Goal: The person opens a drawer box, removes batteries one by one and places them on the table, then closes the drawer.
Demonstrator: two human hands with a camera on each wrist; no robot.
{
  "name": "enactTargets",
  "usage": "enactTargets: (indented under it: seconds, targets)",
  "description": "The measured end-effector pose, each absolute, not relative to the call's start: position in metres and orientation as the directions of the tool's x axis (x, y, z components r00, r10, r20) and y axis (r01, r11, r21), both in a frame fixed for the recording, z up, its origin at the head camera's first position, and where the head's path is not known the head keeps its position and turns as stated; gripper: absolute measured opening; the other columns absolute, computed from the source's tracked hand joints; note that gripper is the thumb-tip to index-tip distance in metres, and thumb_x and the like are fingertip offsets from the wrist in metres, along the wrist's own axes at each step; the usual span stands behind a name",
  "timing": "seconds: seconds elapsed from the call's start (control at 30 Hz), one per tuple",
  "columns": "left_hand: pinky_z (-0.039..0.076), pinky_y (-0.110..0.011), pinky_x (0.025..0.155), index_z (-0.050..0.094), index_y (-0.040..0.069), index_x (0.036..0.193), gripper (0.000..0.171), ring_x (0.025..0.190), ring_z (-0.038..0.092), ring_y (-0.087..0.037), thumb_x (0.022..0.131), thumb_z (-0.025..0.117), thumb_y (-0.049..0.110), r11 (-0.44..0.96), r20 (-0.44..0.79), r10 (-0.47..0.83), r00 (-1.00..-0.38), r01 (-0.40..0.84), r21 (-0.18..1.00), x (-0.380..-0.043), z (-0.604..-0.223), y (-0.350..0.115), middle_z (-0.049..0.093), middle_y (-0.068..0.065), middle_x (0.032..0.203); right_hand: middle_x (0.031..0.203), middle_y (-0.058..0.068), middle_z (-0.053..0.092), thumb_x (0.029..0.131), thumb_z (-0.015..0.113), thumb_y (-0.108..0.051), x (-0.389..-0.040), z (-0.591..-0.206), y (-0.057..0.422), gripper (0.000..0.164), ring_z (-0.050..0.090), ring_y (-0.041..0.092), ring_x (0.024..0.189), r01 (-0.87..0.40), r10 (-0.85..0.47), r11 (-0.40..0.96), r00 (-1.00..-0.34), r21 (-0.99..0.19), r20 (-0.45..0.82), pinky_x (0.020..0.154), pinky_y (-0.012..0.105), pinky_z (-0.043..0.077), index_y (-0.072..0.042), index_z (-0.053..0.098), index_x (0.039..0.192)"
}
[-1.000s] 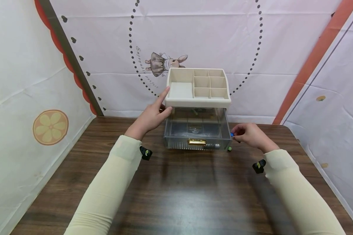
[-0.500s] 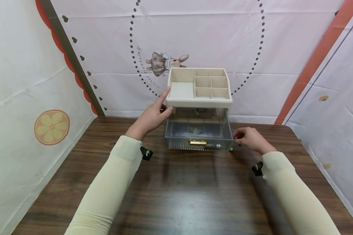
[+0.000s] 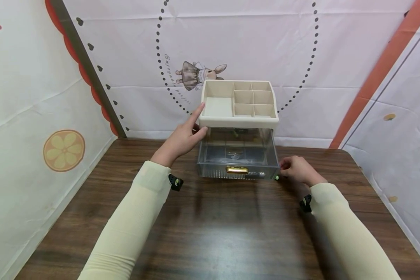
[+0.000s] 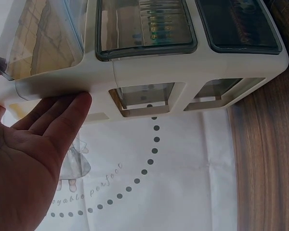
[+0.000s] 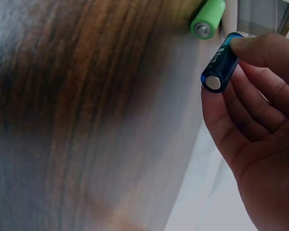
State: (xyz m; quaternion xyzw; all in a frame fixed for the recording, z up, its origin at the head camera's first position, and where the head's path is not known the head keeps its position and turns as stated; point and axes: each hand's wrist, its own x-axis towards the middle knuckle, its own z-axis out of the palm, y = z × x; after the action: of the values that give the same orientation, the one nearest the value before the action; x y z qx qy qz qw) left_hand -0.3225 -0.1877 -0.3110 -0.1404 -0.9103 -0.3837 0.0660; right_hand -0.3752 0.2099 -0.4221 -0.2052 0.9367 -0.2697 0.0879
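Note:
My left hand (image 3: 182, 140) rests against the left side of a cream desktop organizer (image 3: 238, 123), index finger straight along its edge and thumb at the front. In the left wrist view, the straight fingers (image 4: 67, 118) press on the organizer's side frame. Right of the organizer, my right hand (image 3: 299, 170) pinches a dark blue battery (image 5: 220, 65) between thumb and fingers, its flat silver end facing the wrist camera. The battery is hidden in the head view. A green battery (image 5: 209, 19) lies by the organizer's front right corner, close to the blue one.
The organizer's clear drawer (image 3: 213, 170) with a gold handle (image 3: 237, 170) stands pulled out toward me. Divided compartments form the open top tray (image 3: 218, 107). Printed cloth (image 3: 126, 62) hangs behind the wooden table (image 3: 210, 233).
My right hand has come slightly lower and nearer to me along the organizer's right side, still pinching the blue battery. My left hand stays against the organizer.

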Motion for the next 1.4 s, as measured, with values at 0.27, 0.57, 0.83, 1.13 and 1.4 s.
enactTargets:
  seconds: [0.27, 0.57, 0.83, 1.13, 1.4]
  targets:
    - [0.052, -0.046, 0.085, 0.001, 0.059, 0.147, 0.068, 0.106, 0.062, -0.022, 0.097, 0.046, 0.049, 0.669, 0.215, 0.202, -0.955, 0.295, 0.682, -0.322, -0.311, -0.187, 0.062, -0.013, 0.123, 0.082, 0.004, 0.070, 0.083, 0.068, -0.010, -0.377, -0.432, 0.213, 0.011, 0.057, 0.012, 0.072, -0.380, -0.454, 0.777, -0.891, -0.501, -0.027, 0.065, 0.029, 0.046, -0.004, 0.069, 0.093]
    - [0.052, -0.046, 0.085, 0.003, 0.055, 0.150, 0.069, 0.106, 0.062, -0.023, 0.097, 0.046, 0.047, 0.669, 0.218, 0.200, -0.955, 0.296, 0.682, -0.322, -0.310, -0.186, 0.062, -0.014, 0.123, 0.085, 0.006, 0.070, 0.083, 0.067, -0.010, -0.376, -0.433, 0.215, 0.017, 0.057, 0.014, 0.073, -0.362, -0.442, 0.788, -0.896, -0.498, -0.048, 0.065, 0.028, 0.046, -0.001, 0.069, 0.098]
    - [0.052, -0.047, 0.084, 0.003, 0.052, 0.151, 0.070, 0.105, 0.062, -0.023, 0.098, 0.047, 0.044, 0.669, 0.223, 0.202, -0.954, 0.301, 0.680, -0.322, -0.310, -0.187, 0.062, -0.015, 0.123, 0.085, 0.008, 0.071, 0.083, 0.067, -0.009, -0.375, -0.433, 0.214, 0.018, 0.058, 0.013, 0.072, -0.373, -0.450, 0.785, -0.892, -0.495, -0.042, 0.065, 0.028, 0.046, 0.000, 0.069, 0.098]
    - [0.052, -0.046, 0.085, 0.001, 0.059, 0.147, 0.069, 0.107, 0.062, -0.022, 0.097, 0.047, 0.046, 0.666, 0.220, 0.202, -0.954, 0.299, 0.684, -0.322, -0.310, -0.187, 0.060, -0.015, 0.127, 0.096, 0.012, 0.071, 0.089, 0.065, -0.013, -0.370, -0.419, 0.215, 0.021, 0.064, 0.021, 0.087, -0.356, -0.432, 0.797, -0.901, -0.487, -0.048, 0.075, 0.037, 0.052, -0.001, 0.069, 0.106]
    - [0.051, -0.046, 0.084, 0.001, 0.061, 0.145, 0.070, 0.106, 0.062, -0.023, 0.098, 0.048, 0.043, 0.662, 0.208, 0.198, -0.958, 0.287, 0.693, -0.321, -0.309, -0.187, 0.062, -0.014, 0.124, 0.100, 0.012, 0.069, 0.093, 0.063, -0.017, -0.360, -0.392, 0.210, 0.025, 0.063, 0.023, 0.091, -0.370, -0.430, 0.798, -0.903, -0.475, -0.019, 0.076, 0.041, 0.052, -0.001, 0.068, 0.112]
